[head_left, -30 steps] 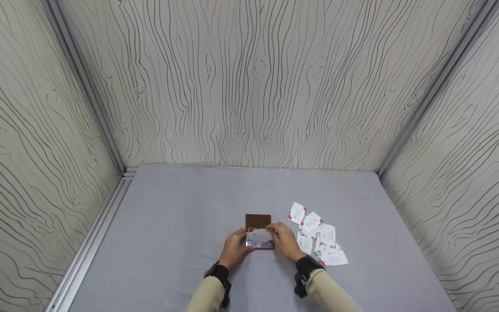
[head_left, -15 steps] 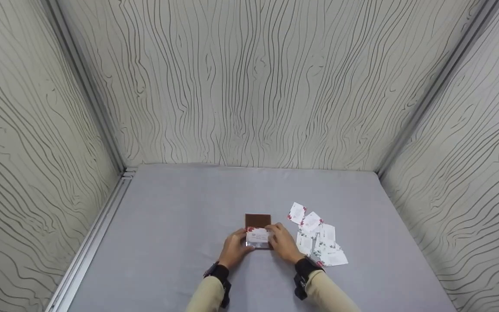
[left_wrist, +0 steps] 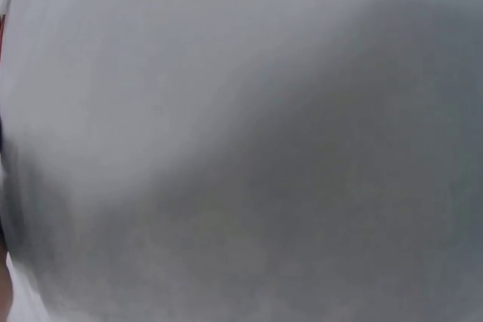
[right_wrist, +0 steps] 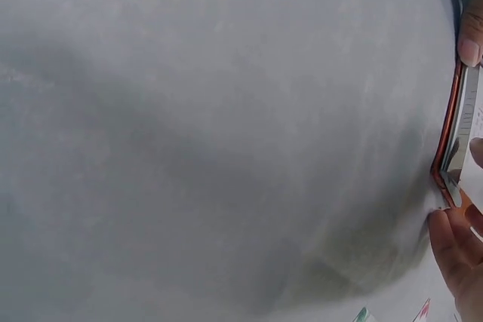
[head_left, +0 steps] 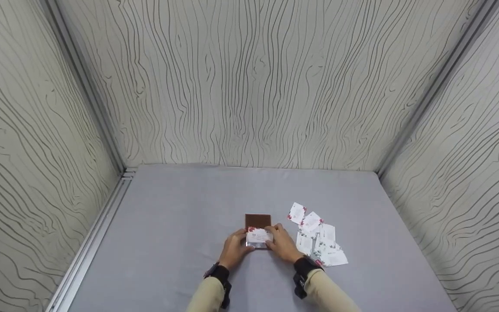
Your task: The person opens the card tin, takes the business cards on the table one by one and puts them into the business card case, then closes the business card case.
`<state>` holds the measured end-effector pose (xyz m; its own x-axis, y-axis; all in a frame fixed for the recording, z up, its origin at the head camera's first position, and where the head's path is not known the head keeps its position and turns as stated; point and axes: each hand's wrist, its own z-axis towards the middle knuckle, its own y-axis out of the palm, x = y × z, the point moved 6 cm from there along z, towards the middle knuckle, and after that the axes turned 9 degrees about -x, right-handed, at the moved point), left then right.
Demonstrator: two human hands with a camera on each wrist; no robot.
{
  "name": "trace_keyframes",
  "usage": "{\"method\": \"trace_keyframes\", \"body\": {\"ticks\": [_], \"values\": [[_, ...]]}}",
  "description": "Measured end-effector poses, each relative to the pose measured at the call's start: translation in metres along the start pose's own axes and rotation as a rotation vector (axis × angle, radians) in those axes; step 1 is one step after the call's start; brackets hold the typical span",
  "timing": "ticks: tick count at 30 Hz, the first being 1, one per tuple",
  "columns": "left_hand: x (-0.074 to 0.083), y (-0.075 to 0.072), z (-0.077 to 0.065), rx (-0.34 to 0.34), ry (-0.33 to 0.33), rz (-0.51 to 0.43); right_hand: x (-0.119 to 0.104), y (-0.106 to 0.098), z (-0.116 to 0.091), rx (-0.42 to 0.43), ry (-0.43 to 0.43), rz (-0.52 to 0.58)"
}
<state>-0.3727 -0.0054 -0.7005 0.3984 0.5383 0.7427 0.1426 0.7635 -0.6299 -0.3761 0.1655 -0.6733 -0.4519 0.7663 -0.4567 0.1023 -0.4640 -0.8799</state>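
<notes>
A brown card case [head_left: 258,220] lies unfolded on the grey cloth, its lid towards the back wall. Over its shiny metal near half [right_wrist: 462,141] lies a white card [head_left: 258,235] with red flowers along its top edge. My left hand [head_left: 233,250] grips the case's left side, thumb at the near left corner. With my right hand [head_left: 285,245] I pinch the card at its right end, fingertips on the top edge and thumb low. In the right wrist view, my right hand [right_wrist: 456,254] is at the case's corner. The left wrist view shows mostly cloth.
To the right of my right hand lie several loose white cards [head_left: 328,255] with red and green floral prints, partly overlapping. The cloth-covered table [head_left: 180,203] is bounded by patterned walls [head_left: 249,86] and a metal rail [head_left: 93,242] on the left.
The card has shifted slightly and lies flatter over the metal half of the case. My right fingers have moved a little on its right end; the left hand has stayed put.
</notes>
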Motion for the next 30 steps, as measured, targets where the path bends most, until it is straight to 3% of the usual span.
{"method": "trace_keyframes", "body": {"ticks": [10,18,25,30], "values": [[-0.0033,0.004,0.0005,-0.005,-0.007,-0.034,0.0002,-0.0001,0.0009,0.044,0.003,-0.005],[0.0021,0.0024,-0.0009,0.013,0.033,0.015,-0.0049,-0.0052,0.0021,0.108,-0.056,0.043],[-0.0003,0.0025,-0.0005,-0.009,0.0,-0.015,-0.0067,-0.0024,0.0035,0.091,-0.078,-0.018],[-0.0013,0.0013,-0.0017,0.015,0.035,0.007,-0.0061,0.0013,0.0034,0.073,-0.076,-0.003]]}}
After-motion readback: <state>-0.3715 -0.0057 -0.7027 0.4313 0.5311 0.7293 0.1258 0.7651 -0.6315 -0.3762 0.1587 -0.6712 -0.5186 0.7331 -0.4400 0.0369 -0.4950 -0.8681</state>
